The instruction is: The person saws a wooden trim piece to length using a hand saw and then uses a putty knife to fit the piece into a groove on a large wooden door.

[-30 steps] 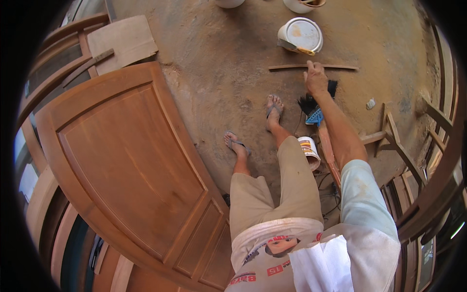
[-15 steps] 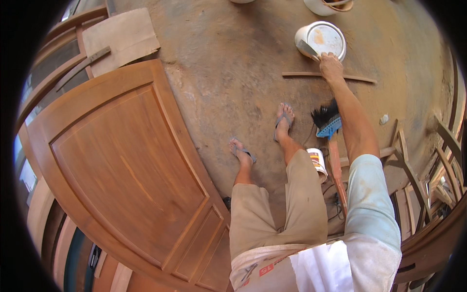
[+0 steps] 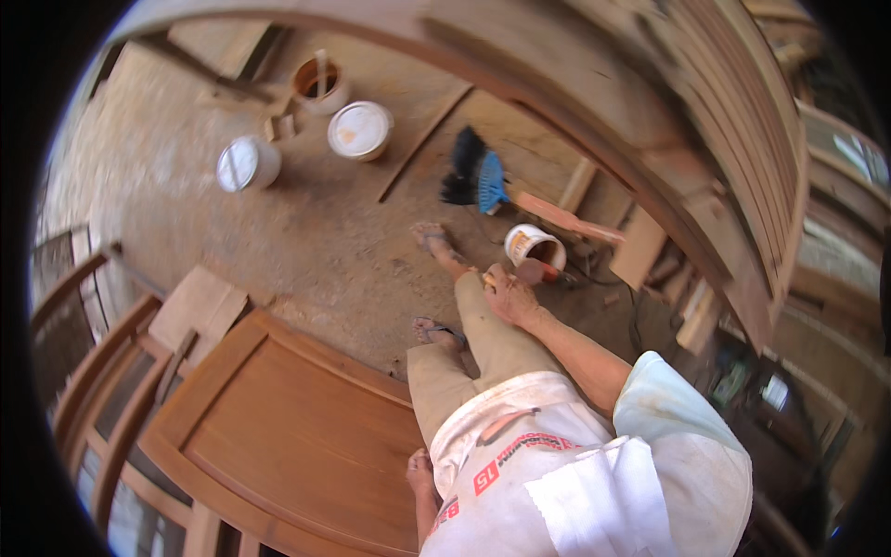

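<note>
My right hand (image 3: 509,295) is over my right thigh with its fingers curled in; what it holds, if anything, is hidden. Right beside it shows a blurred, round brownish thing (image 3: 529,271), and I cannot tell whether the hand touches it. Just beyond stands an open white bucket (image 3: 522,239) with a red-orange handle-like piece at its mouth. My left hand (image 3: 420,467) hangs at my left side, above the brown panelled wooden door (image 3: 306,418); its fingers are too small and blurred to read.
Ahead are a white lidded tub (image 3: 360,130), a second lidded tub (image 3: 247,164) and an open pot (image 3: 320,85) with a stick in it. A blue broom (image 3: 490,181) lies near the bucket. Wooden frames (image 3: 733,176) crowd the right; a board (image 3: 200,311) lies at left.
My view has swung to the right. My right hand has come back from the stained tub lid, where it held a scraper, to my thigh. My left hand has come into view.
</note>
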The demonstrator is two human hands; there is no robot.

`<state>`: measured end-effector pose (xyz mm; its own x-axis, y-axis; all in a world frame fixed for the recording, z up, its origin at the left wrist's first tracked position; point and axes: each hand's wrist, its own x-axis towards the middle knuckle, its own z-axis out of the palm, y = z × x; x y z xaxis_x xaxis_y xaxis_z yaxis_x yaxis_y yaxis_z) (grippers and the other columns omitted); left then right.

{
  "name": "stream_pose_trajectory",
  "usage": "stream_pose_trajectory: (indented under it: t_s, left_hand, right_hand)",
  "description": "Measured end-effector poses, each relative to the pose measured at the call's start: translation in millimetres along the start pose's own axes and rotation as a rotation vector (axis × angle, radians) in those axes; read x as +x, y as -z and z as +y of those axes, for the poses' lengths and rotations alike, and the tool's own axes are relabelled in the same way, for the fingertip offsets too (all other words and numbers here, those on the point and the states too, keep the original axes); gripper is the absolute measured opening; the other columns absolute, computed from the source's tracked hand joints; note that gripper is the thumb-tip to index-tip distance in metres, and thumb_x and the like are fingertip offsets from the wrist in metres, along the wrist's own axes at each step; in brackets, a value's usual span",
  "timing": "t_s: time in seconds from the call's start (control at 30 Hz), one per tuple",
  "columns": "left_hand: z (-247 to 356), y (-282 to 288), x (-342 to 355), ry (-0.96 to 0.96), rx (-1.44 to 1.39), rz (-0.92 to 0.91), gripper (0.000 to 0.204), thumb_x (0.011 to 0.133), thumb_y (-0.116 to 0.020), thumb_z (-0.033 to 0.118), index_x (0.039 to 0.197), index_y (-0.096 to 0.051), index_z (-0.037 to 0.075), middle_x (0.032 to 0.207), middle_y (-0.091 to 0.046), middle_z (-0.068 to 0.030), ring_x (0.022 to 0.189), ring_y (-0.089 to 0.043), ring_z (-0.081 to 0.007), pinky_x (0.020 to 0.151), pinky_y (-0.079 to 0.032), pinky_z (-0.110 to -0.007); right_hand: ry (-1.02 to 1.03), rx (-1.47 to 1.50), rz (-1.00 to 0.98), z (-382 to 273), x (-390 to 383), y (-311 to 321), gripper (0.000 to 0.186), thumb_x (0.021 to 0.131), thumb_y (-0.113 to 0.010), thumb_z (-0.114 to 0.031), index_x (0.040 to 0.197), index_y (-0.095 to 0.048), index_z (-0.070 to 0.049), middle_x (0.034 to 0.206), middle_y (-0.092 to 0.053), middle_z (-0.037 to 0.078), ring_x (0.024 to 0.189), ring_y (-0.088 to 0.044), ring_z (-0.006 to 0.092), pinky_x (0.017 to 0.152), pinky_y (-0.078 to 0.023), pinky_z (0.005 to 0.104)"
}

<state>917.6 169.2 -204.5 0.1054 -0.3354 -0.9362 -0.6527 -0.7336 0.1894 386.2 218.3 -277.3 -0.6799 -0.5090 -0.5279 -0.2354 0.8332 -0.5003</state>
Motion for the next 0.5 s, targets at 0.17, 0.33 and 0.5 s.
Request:
stream_pose_trajectory:
  t_s: [0.17,0.33,0.5]
  left_hand:
    - [106.7,63.6,42.3,-0.165,-0.089,0.051,0.026,0.109,-0.06,0.028,0.125,-0.064,0.008,0.105,-0.071,-0.0076,0.092,-0.069,-0.0193,0.078,-0.058,-0.032]
    - [177.2,45.0,36.5,-0.444,0.053,-0.085,0.024,0.109,-0.061,0.025,0.12,-0.062,0.004,0.103,-0.069,-0.0079,0.089,-0.068,-0.0176,0.076,-0.058,-0.031]
    - [189.0,-72.1,-5.3,-0.773,0.21,-0.317,0.025,0.11,-0.06,0.021,0.121,-0.064,-0.001,0.101,-0.07,-0.0091,0.086,-0.066,-0.0156,0.075,-0.056,-0.03]
  right_hand:
    - [0.021,0.093,0.227,32.1,-182.5,70.5,0.03,0.098,-0.06,-0.02,0.124,-0.053,-0.007,0.104,-0.071,0.029,0.097,-0.069,0.0517,0.084,-0.055,0.0589]
    - [-0.294,0.333,0.353,69.7,-318.6,97.6,0.031,0.1,-0.06,-0.021,0.126,-0.051,-0.007,0.108,-0.071,0.029,0.098,-0.069,0.0508,0.084,-0.055,0.0587]
    - [-0.27,0.525,0.643,129.8,-408.9,115.9,0.027,0.098,-0.063,-0.01,0.122,-0.052,-0.005,0.102,-0.072,0.026,0.093,-0.072,0.0462,0.078,-0.058,0.0517]
